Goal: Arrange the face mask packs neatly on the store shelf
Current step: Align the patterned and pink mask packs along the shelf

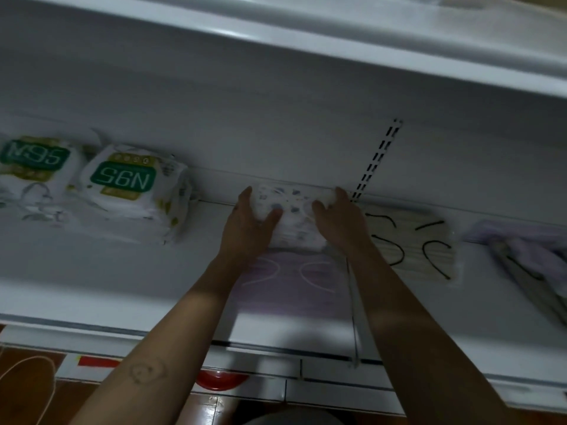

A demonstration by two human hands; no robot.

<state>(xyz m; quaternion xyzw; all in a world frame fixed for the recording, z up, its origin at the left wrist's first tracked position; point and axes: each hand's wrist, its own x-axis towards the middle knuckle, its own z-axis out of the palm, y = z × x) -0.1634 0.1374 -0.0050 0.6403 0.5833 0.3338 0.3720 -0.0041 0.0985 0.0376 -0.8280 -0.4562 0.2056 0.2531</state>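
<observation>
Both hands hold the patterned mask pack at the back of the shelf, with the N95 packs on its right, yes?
No: the head view shows the N95 packs left of the patterned mask pack. Left hand and right hand do hold it at the back of the shelf.

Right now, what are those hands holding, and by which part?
One patterned white face mask pack: the left hand grips its left end, the right hand its right end.
</observation>
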